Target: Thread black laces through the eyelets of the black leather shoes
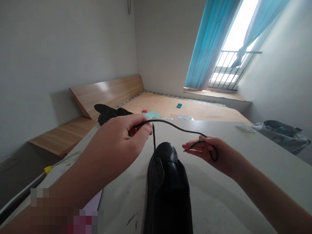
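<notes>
A black shoe (pixel 167 188) stands on the white table with its opening toward me and its tongue raised. From its left eyelet side a thin black shoelace (pixel 175 126) rises to my left hand (pixel 122 139), which pinches it between thumb and fingers above and left of the shoe. The lace then runs across to my right hand (pixel 209 148). There thumb and fingers close on it, and its loose end loops below and across the fingers. Behind my left hand lies another black shoe (pixel 109 112), partly hidden.
Beyond the white table (pixel 243 169) is a bed board (pixel 207 112) with a teal packet (pixel 179 105) and several small papers. A lined bin (pixel 280 133) stands at the right. A cable with a yellow tag (pixel 48 169) runs along the left edge.
</notes>
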Motion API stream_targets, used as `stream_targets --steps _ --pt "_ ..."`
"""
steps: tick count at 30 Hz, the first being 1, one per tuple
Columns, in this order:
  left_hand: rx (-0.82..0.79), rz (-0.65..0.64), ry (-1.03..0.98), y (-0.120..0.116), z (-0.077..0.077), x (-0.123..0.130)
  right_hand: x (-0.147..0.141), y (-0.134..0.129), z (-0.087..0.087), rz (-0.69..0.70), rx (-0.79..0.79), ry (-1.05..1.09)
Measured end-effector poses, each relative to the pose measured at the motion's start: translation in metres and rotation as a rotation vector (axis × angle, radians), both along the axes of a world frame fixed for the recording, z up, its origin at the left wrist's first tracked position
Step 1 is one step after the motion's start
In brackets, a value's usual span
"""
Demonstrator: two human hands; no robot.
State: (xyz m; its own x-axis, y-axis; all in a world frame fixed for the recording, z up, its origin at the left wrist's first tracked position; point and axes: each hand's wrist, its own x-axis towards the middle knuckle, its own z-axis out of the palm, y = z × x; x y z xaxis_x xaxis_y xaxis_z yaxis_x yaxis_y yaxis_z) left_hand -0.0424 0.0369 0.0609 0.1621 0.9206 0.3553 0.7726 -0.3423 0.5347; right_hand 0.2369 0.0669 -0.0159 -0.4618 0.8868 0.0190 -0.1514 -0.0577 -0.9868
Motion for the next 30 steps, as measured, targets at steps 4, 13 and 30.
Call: stream_targets --steps 4,13,30 --pt "-0.005 -0.175 -0.443 -0.010 0.002 0.002 -0.019 -0.015 0.004 0.085 -0.175 0.230" --pt "0.225 -0.495 -0.171 -0.034 0.000 0.015 -0.034 -0.038 0.010 0.061 -0.226 0.236" --pt "0.134 -0.494 0.353 -0.041 -0.026 0.035 -0.003 -0.034 0.035 -0.061 -0.130 -0.159"
